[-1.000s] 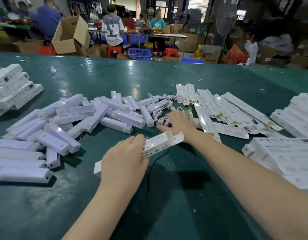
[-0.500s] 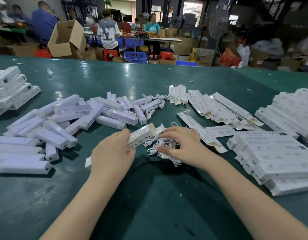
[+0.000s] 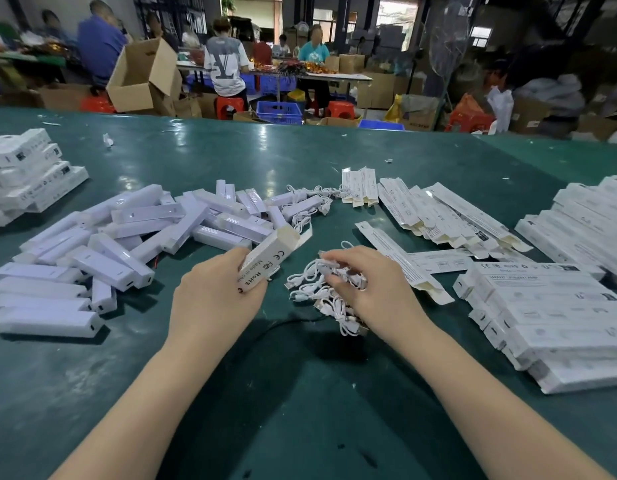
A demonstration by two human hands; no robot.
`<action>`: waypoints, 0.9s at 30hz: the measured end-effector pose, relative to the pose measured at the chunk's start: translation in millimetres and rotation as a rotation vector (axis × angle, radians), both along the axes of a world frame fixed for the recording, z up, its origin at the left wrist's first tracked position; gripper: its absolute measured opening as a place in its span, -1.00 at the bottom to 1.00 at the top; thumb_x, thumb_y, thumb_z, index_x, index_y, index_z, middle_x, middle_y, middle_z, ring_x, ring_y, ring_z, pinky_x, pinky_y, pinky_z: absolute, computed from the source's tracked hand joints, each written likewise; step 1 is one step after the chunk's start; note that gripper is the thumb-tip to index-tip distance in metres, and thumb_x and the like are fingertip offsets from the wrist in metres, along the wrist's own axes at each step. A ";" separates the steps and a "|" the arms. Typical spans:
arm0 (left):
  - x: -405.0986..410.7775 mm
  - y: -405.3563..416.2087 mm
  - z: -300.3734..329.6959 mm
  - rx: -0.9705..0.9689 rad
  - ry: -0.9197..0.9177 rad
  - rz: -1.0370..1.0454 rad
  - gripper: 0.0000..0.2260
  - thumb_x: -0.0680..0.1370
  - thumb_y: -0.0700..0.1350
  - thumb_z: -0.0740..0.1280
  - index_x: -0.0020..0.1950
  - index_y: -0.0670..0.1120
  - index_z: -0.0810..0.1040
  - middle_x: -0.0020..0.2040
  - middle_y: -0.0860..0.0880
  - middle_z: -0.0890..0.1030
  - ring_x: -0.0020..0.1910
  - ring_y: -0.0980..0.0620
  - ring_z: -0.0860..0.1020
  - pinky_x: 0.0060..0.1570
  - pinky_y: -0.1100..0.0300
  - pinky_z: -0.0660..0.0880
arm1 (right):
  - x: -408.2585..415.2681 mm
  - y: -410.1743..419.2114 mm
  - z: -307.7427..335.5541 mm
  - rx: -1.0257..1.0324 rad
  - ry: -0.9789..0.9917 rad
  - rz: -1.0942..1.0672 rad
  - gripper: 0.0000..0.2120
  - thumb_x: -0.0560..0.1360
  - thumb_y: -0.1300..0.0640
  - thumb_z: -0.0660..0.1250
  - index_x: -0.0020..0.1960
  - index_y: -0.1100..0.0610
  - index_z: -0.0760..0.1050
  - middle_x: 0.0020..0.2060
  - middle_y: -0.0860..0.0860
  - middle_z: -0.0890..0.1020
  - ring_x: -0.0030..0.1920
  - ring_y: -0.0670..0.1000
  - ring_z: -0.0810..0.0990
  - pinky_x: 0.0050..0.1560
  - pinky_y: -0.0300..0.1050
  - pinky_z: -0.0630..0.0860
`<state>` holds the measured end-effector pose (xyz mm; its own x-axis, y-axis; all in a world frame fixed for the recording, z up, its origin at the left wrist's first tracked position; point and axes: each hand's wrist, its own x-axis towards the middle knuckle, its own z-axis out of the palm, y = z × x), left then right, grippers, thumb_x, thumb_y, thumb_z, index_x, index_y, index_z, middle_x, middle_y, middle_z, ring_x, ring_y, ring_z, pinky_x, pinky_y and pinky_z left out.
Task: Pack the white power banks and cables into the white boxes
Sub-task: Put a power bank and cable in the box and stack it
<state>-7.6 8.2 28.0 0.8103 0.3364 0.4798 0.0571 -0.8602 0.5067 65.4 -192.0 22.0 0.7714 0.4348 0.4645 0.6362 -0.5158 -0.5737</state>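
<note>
My left hand (image 3: 213, 299) grips a white box (image 3: 269, 259) with its open end tilted up and away. Just to its right, my right hand (image 3: 372, 292) pinches a coiled white cable (image 3: 329, 268) at the top of a heap of white cables (image 3: 314, 292) lying on the green table (image 3: 300, 393). Several white power banks (image 3: 127, 244) lie in a loose pile to the left. Flat unfolded white boxes (image 3: 449, 220) are spread out at the right.
Packed white boxes are stacked at the right (image 3: 556, 317), the far right (image 3: 591, 230) and the far left (image 3: 23, 174). More cables (image 3: 310, 209) lie behind the pile. Beyond the table's far edge people sit at other tables among cardboard cartons (image 3: 144, 74).
My right hand dragged the cable heap from the back of the table toward me and now pinches one cable. My left hand tilted the box's open end upward.
</note>
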 end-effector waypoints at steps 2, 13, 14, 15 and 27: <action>-1.0 -0.4 0.1 0.039 0.001 -0.008 -0.66 0.45 -0.06 0.35 -0.37 0.05 0.20 -0.47 0.04 0.37 -0.45 0.06 0.34 -0.47 0.16 0.18 | -6.2 4.0 4.2 0.134 0.034 0.036 -0.80 0.55 0.18 0.39 0.17 0.08 0.64 -0.02 -0.05 0.64 0.00 -0.14 0.58 0.02 -0.36 0.48; -4.3 -10.4 16.3 -0.759 0.183 -0.424 -0.93 0.48 0.01 0.43 -0.18 0.08 0.69 -0.37 0.02 0.61 -0.39 0.14 0.53 -0.36 0.35 0.46 | -26.2 16.0 14.8 0.218 0.135 0.210 -0.75 0.46 0.41 0.40 0.06 0.16 0.66 -0.14 -0.21 0.61 -0.16 -0.25 0.60 -0.12 -0.46 0.46; -4.8 -10.1 16.8 -0.791 0.186 -0.435 -0.95 0.47 0.00 0.45 -0.17 0.07 0.69 -0.36 0.02 0.61 -0.38 0.15 0.53 -0.38 0.35 0.45 | -27.0 15.8 14.7 0.241 0.128 0.200 -0.76 0.45 0.41 0.41 0.05 0.17 0.66 -0.14 -0.20 0.62 -0.16 -0.25 0.61 -0.11 -0.45 0.47; -5.5 -10.4 17.9 -0.827 0.187 -0.442 -0.95 0.45 0.00 0.46 -0.17 0.06 0.69 -0.36 0.02 0.61 -0.38 0.16 0.53 -0.41 0.38 0.43 | -27.8 15.7 14.1 0.269 0.121 0.186 -0.76 0.45 0.41 0.41 0.05 0.18 0.66 -0.13 -0.16 0.63 -0.16 -0.24 0.62 -0.10 -0.44 0.48; -7.6 -17.5 21.0 -1.100 0.104 -0.429 -0.95 0.44 -0.15 0.47 -0.22 -0.05 0.71 -0.26 -0.05 0.68 -0.30 0.10 0.62 -0.24 0.32 0.56 | -34.6 20.5 13.4 0.346 0.091 0.155 -0.66 0.38 0.33 0.54 0.13 0.17 0.64 -0.03 0.03 0.68 -0.12 -0.10 0.69 0.01 -0.29 0.58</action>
<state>-15.2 -9.2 49.0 0.9756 0.2179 0.0276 -0.0451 0.0759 0.9961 30.8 -171.5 35.4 0.7540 0.3786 0.5368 0.6297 -0.1836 -0.7548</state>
